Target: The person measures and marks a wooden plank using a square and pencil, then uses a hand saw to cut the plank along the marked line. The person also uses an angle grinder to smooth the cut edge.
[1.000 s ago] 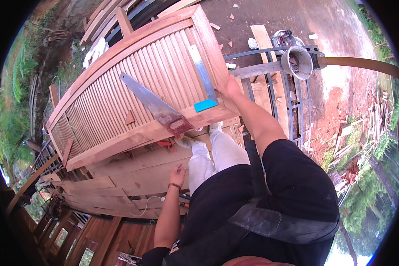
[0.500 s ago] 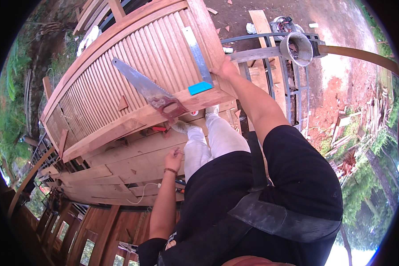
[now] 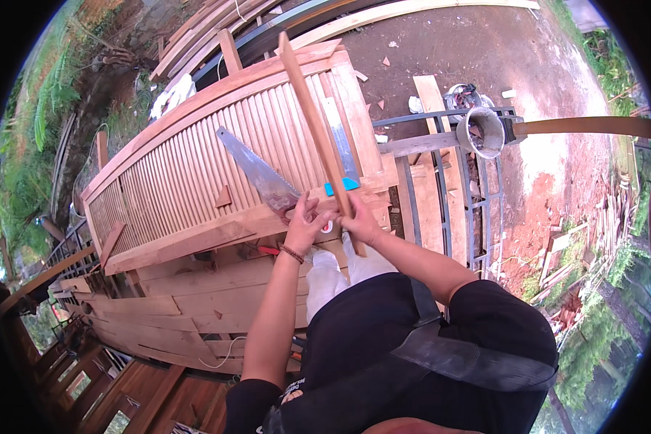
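A long narrow wooden strip [image 3: 307, 108] is in my right hand [image 3: 363, 221], closed round its near end. The strip slants up and away across a slatted wooden shutter panel [image 3: 181, 152]. My left hand [image 3: 305, 226] is beside the strip, fingers apart and bent, at the handle of a handsaw [image 3: 249, 168]; whether it touches either is unclear. The saw lies on the slats, its handle partly hidden by that hand. Right of the strip, a try square with a metal blade [image 3: 338, 134] and blue stock [image 3: 342, 186] rests on the panel.
Small wood offcuts [image 3: 224, 197] lie on the panel. Planks [image 3: 145, 304] are under it at left. A bucket [image 3: 481, 132] stands on a metal frame [image 3: 488, 195] at right. Long boards [image 3: 202, 32] are stacked beyond. My legs [image 3: 327, 278] are close to the panel's near edge.
My right hand has left the panel's corner and now holds a wooden strip that was not in it before. My left hand has risen from beside my legs to the saw handle.
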Demonstrator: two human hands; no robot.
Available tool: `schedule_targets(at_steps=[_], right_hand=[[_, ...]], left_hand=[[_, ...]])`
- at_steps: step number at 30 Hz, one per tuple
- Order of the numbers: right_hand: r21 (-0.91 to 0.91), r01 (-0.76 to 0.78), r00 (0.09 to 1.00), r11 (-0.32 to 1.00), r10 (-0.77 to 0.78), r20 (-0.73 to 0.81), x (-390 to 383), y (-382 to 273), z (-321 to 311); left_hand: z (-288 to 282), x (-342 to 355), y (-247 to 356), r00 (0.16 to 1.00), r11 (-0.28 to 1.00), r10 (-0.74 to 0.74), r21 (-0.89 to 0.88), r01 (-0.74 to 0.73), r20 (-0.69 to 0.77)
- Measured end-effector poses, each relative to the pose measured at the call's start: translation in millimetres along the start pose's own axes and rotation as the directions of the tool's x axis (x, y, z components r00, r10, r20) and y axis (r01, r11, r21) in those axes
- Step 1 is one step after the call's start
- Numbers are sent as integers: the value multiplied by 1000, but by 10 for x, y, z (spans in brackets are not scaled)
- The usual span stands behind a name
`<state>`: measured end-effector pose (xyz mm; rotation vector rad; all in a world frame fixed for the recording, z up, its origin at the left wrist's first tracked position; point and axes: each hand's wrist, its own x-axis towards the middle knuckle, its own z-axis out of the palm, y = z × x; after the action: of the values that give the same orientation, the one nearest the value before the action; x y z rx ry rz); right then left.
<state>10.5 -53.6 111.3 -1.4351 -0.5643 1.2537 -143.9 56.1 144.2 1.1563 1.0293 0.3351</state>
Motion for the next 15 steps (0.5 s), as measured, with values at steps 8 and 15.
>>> schedule_targets(at_steps=[8, 15], right_hand=[[-668, 514, 845, 538, -181, 504, -226, -1068, 259], [-846, 437, 854, 307, 156, 497, -8, -1062, -529]], left_hand=[[-171, -55, 723, 941, 534, 332, 836, -129, -68], [-87, -1, 807, 821, -81, 167, 837, -541, 547]])
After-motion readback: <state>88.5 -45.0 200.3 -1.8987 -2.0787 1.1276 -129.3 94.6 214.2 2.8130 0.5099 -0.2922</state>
